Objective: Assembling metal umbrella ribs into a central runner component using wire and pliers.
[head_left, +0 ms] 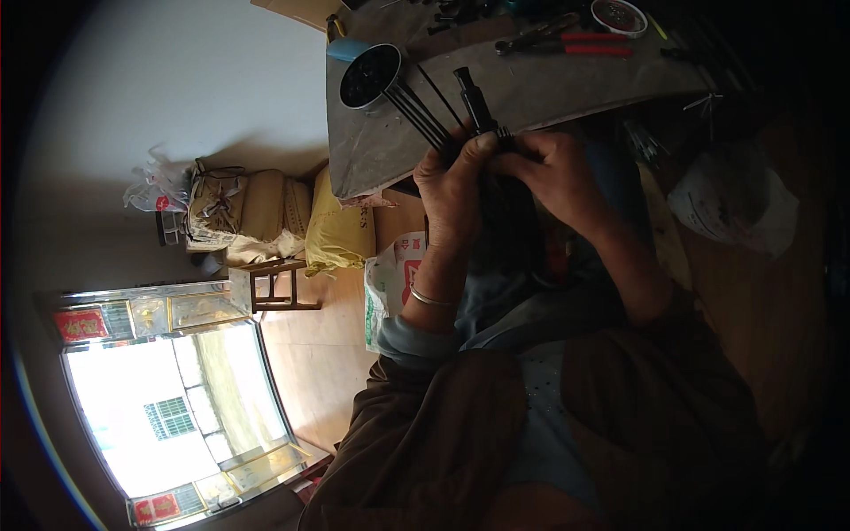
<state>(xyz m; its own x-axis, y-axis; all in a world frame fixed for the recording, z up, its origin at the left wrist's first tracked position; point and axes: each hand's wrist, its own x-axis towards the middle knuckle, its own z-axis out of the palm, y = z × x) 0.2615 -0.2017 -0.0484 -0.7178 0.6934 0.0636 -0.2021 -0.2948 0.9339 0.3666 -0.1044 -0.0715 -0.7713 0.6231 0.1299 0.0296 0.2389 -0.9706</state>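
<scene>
My left hand [450,190] is closed around several thin black rods [414,117], which fan out up and to the left. Its thumb presses at the lower end of a black stepped cylinder [475,99] that points upward. My right hand [560,170] pinches close beside the thumb, where short dark prongs show at the cylinder's base. Whether the rods join the cylinder is hidden by my fingers. Dark material hangs below my hands, too dim to make out. Just beyond the rod tips is a round pot [343,81] with a light rim and dark contents.
Red-handled pliers [598,44] and a white-rimmed round dish [645,26] lie on the grey table [372,150]. Full sacks [336,226] and a wooden stool [288,285] stand to the left. A white plastic bag [739,195] is at the right.
</scene>
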